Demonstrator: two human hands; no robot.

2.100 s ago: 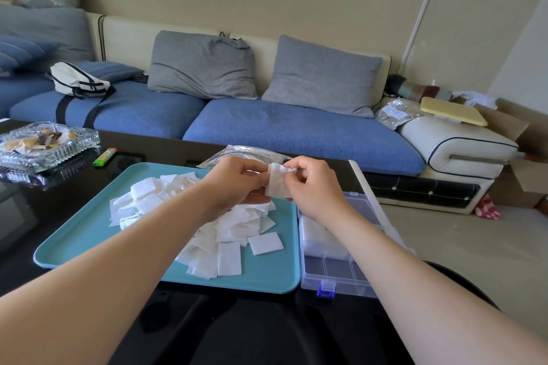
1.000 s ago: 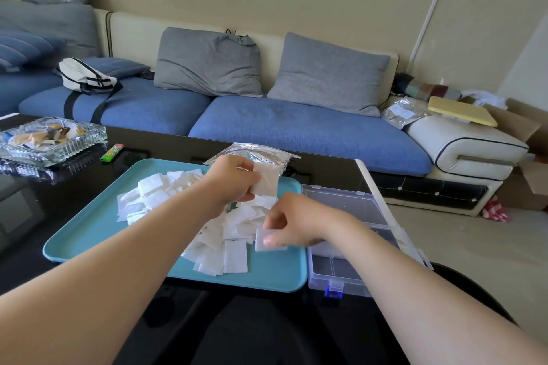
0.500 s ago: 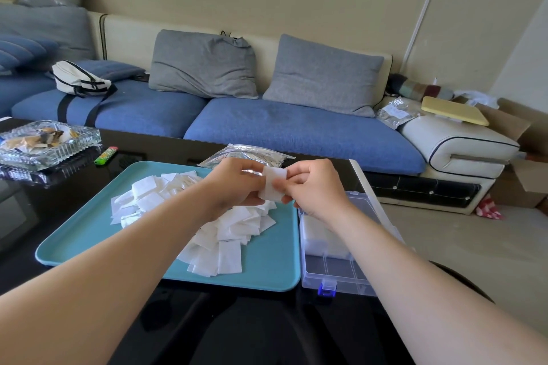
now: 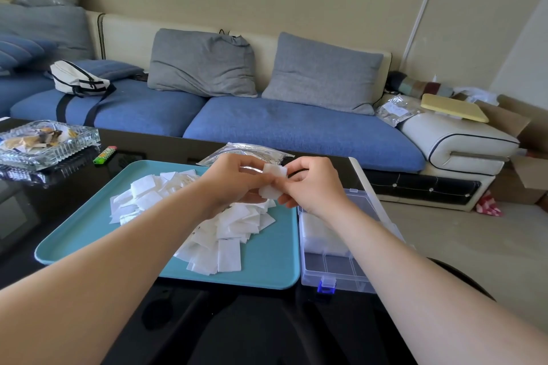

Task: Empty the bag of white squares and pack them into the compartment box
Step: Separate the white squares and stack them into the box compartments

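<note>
A small stack of white squares (image 4: pixel 272 184) is held up above the far edge of the teal tray (image 4: pixel 74 246), between the two hands. It is grasped on one side by the curled fingers of the left hand (image 4: pixel 234 181) and pinched at its other edge by the fingers of the right hand (image 4: pixel 314 187).

A loose pile of white squares (image 4: pixel 213 228) is spread across the middle of the tray, with many pieces overlapping and a few lying flat toward the tray's near edge. The clear plastic bag (image 4: pixel 252 151) lies on the dark tabletop (image 4: pixel 261 329) just behind the tray's far edge and is partly hidden by the hands. What it holds cannot be told.

The compartment box (image 4: pixel 335 272) is set right against the tray's right side, with its lid (image 4: pixel 369 184) swung open away from the tray. A white block of packed squares (image 4: pixel 321 234) is seen in the box's large compartment. Smaller compartments are ranged at the end nearest the viewer, by a blue latch (image 4: pixel 325 287).

Left of the tray, a green lighter (image 4: pixel 104 154) lies near its far corner, and a glass ashtray (image 4: pixel 44 139) stands farther left. Beyond the tray, a blue sofa (image 4: pixel 296 127) with grey cushions is seen.
</note>
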